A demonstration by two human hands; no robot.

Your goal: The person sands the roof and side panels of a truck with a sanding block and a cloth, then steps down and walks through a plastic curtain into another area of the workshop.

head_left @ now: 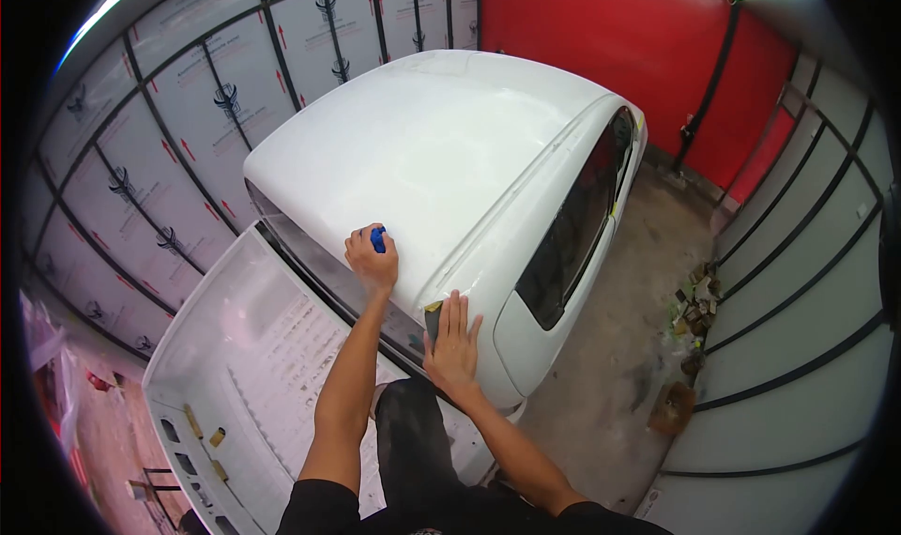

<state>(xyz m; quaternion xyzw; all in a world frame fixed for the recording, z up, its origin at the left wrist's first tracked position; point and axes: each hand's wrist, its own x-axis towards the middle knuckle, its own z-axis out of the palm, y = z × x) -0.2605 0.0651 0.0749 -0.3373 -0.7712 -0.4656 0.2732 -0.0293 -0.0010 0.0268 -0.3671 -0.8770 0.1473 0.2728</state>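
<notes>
A white vehicle roof [422,150] fills the middle of the view. At its rear edge, my left hand [373,258] is closed around a small blue object [378,239]. Farther right, my right hand [454,343] lies flat with its fingers stretched forward on the rear corner of the cab. A dark grey sheet [433,320] with a yellowish edge shows beside and partly under its fingers. How much of the sheet lies beneath the palm is hidden.
Below the cab is the white truck bed [272,385], where my knee rests near the rear window. Small tan blocks [192,421] lie at its left end. A brown box [672,407] and debris [696,310] line the right wall. A red wall [601,38] stands behind.
</notes>
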